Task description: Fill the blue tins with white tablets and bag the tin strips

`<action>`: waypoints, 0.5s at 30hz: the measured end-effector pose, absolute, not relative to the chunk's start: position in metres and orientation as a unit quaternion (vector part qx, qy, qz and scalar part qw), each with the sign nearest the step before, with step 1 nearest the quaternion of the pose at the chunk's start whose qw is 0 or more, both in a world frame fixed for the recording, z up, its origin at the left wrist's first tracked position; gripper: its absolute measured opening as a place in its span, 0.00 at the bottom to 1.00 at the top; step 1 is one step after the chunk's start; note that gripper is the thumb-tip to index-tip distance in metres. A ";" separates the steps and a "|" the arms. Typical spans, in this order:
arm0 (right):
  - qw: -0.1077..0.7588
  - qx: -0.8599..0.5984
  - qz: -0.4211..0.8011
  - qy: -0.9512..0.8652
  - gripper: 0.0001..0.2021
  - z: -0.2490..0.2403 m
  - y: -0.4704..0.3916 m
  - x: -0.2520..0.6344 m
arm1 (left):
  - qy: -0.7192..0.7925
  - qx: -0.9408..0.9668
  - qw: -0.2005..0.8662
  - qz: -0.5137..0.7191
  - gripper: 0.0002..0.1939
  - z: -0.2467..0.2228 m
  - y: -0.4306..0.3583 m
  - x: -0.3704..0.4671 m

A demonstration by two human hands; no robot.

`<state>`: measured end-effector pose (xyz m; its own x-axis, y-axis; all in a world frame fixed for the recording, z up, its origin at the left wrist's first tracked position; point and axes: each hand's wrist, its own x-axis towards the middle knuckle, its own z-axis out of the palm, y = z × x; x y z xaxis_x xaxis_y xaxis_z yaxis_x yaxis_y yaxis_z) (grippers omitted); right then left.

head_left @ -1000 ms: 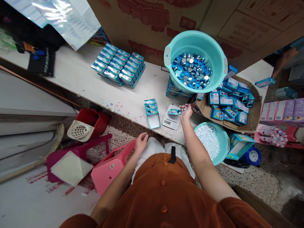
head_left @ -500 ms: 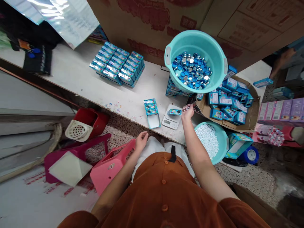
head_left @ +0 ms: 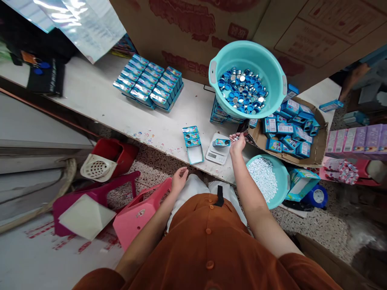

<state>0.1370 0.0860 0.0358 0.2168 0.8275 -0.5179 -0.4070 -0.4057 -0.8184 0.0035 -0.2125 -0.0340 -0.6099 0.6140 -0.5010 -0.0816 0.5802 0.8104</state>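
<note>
So the right hand (head_left: pixel 237 144) is palm up just beside the small blue box (head_left: pixel 221 142) on the white kitchen scale (head_left: pixel 220 157). Its fingers are half curled around a few white pellets (head_left: pixel 236 139); can't count them. I'd keep that palm cupped so nothing rolls off, let the pellets go a few at a time near the box's dark round end, and keep knuckles and wrist off the scale, since leaning on it would throw the reading. Can't make out the digits from here. The left hand (head_left: pixel 179 179) is down by the lap, fingers loosely bent with a fair gap, nothing visible in them.

Containers: the big teal basin (head_left: pixel 249 52) has a pile of blue and silver caps (head_left: pixel 242 89) in it. The lower teal tub (head_left: pixel 283 183) has loads more white pellets, and the cut-down cardboard carton (head_left: pixel 322 139) is full of jumbled blue boxes (head_left: pixel 284 128). Left of the scale on the desk (head_left: pixel 99 100), a display tray (head_left: pixel 196 154) has a few little boxes at its far end and bare space nearer the person. Farther off, more boxes (head_left: pixel 148 82) stand in neat rows.
</note>
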 end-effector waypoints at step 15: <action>0.508 -0.579 0.577 -0.273 0.17 0.023 0.074 0.137 | 0.793 0.176 0.400 0.426 0.18 -0.034 -0.217 0.008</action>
